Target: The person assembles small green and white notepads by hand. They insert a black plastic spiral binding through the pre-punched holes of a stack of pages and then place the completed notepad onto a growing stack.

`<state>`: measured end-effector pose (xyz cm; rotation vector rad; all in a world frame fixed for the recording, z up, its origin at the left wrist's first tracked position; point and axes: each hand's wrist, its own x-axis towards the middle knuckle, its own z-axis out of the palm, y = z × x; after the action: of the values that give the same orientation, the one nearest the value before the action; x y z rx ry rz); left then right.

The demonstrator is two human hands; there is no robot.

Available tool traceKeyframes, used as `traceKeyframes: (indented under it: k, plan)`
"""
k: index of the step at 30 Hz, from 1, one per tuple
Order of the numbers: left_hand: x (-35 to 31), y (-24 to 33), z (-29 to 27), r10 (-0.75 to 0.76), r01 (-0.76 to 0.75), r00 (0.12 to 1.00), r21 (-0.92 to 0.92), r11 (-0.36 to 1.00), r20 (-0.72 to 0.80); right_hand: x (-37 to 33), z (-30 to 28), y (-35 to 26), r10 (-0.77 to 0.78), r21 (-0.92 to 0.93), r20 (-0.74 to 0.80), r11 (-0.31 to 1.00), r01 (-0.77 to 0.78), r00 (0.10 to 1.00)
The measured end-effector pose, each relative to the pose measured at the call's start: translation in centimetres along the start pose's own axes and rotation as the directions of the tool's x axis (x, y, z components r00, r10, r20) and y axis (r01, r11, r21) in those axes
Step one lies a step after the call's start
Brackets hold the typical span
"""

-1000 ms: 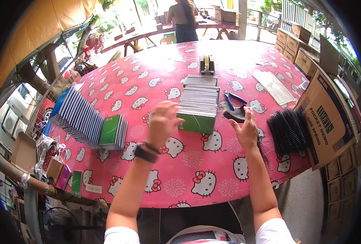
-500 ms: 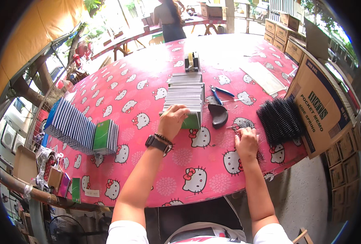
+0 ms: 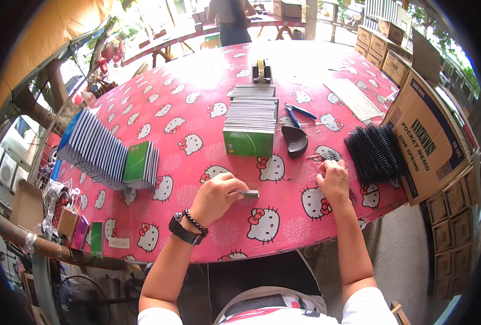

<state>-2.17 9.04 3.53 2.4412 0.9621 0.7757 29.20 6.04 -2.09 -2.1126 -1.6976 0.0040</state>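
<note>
My left hand (image 3: pixel 217 197), with a dark watch and bead bracelet at the wrist, pinches a small memo pad (image 3: pixel 249 193) that shows almost edge-on above the table. Beyond it stands a long row of memo pads (image 3: pixel 249 122), the nearest with a green cover. My right hand (image 3: pixel 334 184) hovers low at the right with fingers curled together; what they hold, if anything, is hidden. A pile of black spiral coils (image 3: pixel 374 154) lies just right of that hand. A curved black holder (image 3: pixel 294 142) and blue-handled cutters (image 3: pixel 300 114) lie between the row and the coils.
The pink cat-print cloth (image 3: pixel 191 238) covers the table. Blue-and-white stacks of bound memo pads (image 3: pixel 99 157) stand at left. A tape dispenser (image 3: pixel 261 71) sits behind the row. At right is a large cardboard box (image 3: pixel 424 135). A person (image 3: pixel 232 24) stands at a far table.
My left hand has come off the front of the row toward me, bringing one memo pad with it. My right hand has stayed nearly in place beside the coils.
</note>
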Motion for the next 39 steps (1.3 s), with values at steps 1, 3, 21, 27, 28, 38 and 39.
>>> traceKeyframes:
  k: [1,3,21,27,28,38,39]
  plan:
    - [-0.1,0.2,0.2,0.026,-0.025,0.999,0.036,0.999,-0.031,-0.1,-0.3,-0.3,0.017,0.049,0.017,0.999,-0.018,1.000]
    - [-0.3,0.4,0.3,0.026,-0.025,0.998,0.027,0.999,-0.060,-0.2,-1.2,-1.0,0.052,0.144,0.054,0.988,-0.060,0.997]
    - [0.6,2.2,4.0,0.069,-0.079,0.984,-0.055,0.995,-0.164,-2.1,-3.1,-6.3,-0.481,0.684,0.025,0.647,0.336,0.876]
    - [1.0,2.6,4.2,0.071,-0.081,0.985,-0.052,0.995,-0.159,-1.7,-2.7,-5.8,-0.510,0.717,-0.028,0.589,0.373,0.860]
    - [1.0,2.6,4.1,0.070,-0.080,0.985,-0.056,0.995,-0.159,-1.7,-2.7,-5.7,-0.507,0.717,-0.039,0.585,0.378,0.861]
    - [1.0,2.6,4.1,0.083,-0.096,0.984,-0.072,0.993,-0.158,-1.7,-2.4,-5.9,-0.507,0.659,-0.120,0.602,0.450,0.854]
    - [1.1,2.6,4.1,0.084,-0.097,0.982,-0.068,0.993,-0.169,-1.7,-2.5,-5.9,-0.521,0.678,-0.098,0.589,0.440,0.848]
